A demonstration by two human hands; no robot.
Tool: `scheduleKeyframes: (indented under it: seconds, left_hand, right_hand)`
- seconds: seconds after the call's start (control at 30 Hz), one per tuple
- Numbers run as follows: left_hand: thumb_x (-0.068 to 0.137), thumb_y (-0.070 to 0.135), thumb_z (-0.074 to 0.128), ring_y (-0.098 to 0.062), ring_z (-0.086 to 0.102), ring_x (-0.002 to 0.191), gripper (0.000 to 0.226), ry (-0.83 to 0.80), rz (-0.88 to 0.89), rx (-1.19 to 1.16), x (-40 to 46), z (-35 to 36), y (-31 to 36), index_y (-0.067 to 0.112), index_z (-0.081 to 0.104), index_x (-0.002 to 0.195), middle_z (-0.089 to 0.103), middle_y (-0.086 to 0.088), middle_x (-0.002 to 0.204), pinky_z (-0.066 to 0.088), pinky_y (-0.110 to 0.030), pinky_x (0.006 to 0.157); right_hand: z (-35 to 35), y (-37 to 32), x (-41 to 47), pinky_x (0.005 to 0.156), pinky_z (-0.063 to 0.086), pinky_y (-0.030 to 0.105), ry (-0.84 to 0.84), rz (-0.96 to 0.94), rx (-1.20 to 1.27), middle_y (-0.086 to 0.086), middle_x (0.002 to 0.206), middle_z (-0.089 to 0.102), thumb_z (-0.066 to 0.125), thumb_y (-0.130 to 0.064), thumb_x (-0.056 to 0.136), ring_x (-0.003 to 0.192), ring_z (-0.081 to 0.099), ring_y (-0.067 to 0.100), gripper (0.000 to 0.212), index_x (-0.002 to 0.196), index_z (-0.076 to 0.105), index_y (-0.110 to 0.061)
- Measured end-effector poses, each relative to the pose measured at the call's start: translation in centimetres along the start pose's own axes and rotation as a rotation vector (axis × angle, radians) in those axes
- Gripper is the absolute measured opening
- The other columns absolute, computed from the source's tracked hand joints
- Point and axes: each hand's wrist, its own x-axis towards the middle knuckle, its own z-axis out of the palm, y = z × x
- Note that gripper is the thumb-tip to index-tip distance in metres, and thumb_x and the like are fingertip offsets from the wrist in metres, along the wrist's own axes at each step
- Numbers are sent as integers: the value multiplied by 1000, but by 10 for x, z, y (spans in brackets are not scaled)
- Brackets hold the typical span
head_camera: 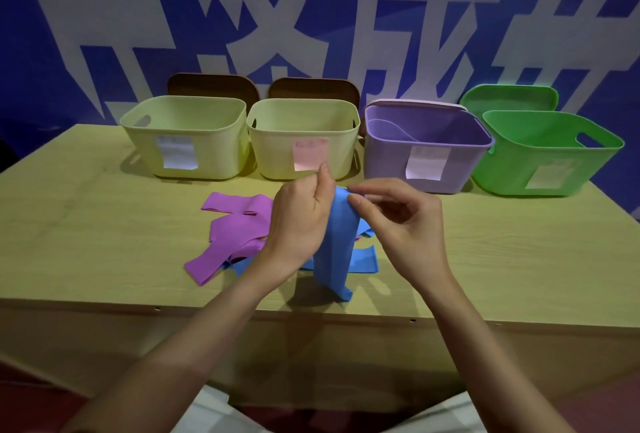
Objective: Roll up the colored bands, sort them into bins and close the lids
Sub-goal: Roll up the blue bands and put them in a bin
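Head view: both of my hands pinch the top end of a blue band [334,242], ready to start the roll.

My left hand [301,221] grips one top corner between thumb and curled fingers, my right hand [394,221] pinches the other, and the strip hangs down until its lower end touches the wooden table [104,224]. To roll it well, I judge I should keep both edges level, tuck the first turn tight and feed slack evenly, since the band looks thin, smooth and stretchy and would likely telescope sideways. More blue strips and flat purple bands [235,224] lie tangled beneath. Behind stand four open plastic bins, rounded and matte: two pale yellow bins [187,141], a purple bin [426,155] and a green bin [543,159], each with a paper label.
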Motion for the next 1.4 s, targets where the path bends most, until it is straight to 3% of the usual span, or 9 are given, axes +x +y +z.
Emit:
scheduleKeyframes:
  seconds: [0.33,0.47,0.57,0.7,0.83,0.93,1.13,1.3,1.4]
  left_hand:
    - [102,26,38,-15,20,52,48,-141,-309,-97,8,-4,-3,22,24,56,20,6,49,19,-34,56]
    - [104,30,35,-20,30,47,51,-60,-1,207,1,-9,-7,19,27,55,28,6,46,21,-35,50]
    - [101,26,34,-17,28,50,37,-24,273,322,1,-13,-18,20,33,64,29,7,54,20,-30,51]
    - [99,21,36,-16,30,50,39,-7,356,317,1,-10,-25,13,44,62,36,0,53,16,-25,52]
    - [99,30,32,-19,28,44,43,-2,187,207,1,-6,-26,19,32,58,26,7,47,20,-31,46]
    - [102,32,33,-24,28,50,51,-113,-13,96,7,-4,-24,18,26,54,26,4,46,21,-36,51]
    - [103,25,38,-18,24,54,49,-202,-221,6,15,-7,-18,16,28,56,25,0,54,18,-35,56]
    - [102,32,36,-21,29,49,45,-73,114,311,3,-11,-17,22,27,59,27,6,49,20,-34,49]
    - [100,32,33,-18,28,49,33,-45,257,344,0,-11,-23,23,34,68,31,7,55,21,-29,48]
  right_hand:
    - [3,3,6,68,50,14,-33,51,40,1,85,72,77,-2,77,69,65,5,17,90,74,-12]
    - [4,1,9,68,55,19,-13,266,166,2,79,75,77,-1,76,70,69,11,12,87,75,-7]
    - [4,5,10,77,57,26,-39,433,295,9,84,75,75,-2,77,80,69,17,8,85,75,-6]
    - [5,8,10,77,57,27,-53,484,353,9,85,75,74,-4,78,83,69,16,8,86,75,-6]
    - [10,7,9,64,53,21,-25,226,146,2,76,74,73,-3,81,66,67,11,10,89,75,-10]
    - [11,11,8,67,56,27,-26,26,0,5,91,71,74,-3,81,71,68,19,14,92,75,-12]
    - [6,15,10,73,54,22,-80,-27,-96,3,92,71,75,-3,79,76,66,15,22,98,74,-15]
    - [5,13,12,65,48,14,-52,221,59,2,78,73,76,-3,79,65,65,4,18,96,75,-7]
    - [3,11,11,63,47,13,-60,319,140,0,76,73,75,-3,79,62,63,1,19,98,75,-4]
